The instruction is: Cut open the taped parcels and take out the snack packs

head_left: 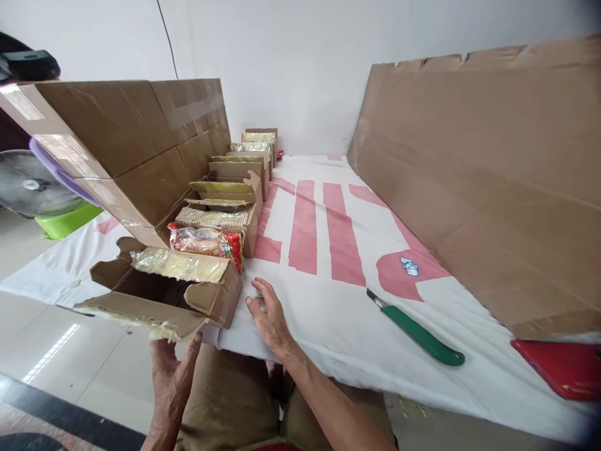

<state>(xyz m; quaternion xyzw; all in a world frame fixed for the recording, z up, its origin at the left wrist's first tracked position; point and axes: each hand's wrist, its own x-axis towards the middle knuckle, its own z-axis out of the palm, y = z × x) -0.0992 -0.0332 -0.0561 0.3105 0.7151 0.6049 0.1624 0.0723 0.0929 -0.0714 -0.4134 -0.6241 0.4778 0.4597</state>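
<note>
An open cardboard box (159, 312) lies at the table's near left edge, its torn flaps spread and its inside dark. Clear tape with yellowish backing clings to its far flap. My left hand (173, 373) holds the near side of this box; the thumb shows at the flap's edge and the fingertips are hidden behind the flap. Just right of the box, my right hand (270, 319) is apart from it, with thumb and fingers loosely bent, a gap between them and nothing held. Behind the box lies a red and clear plastic food packet (206, 243).
Several opened boxes (220, 216) run in a row toward the wall, beside stacked closed cartons (141, 147). A green-handled utility knife (422, 335) and a red phone-like object (563, 368) lie on the white and pink cloth (323, 319). A large cardboard sheet (488, 181) leans at right.
</note>
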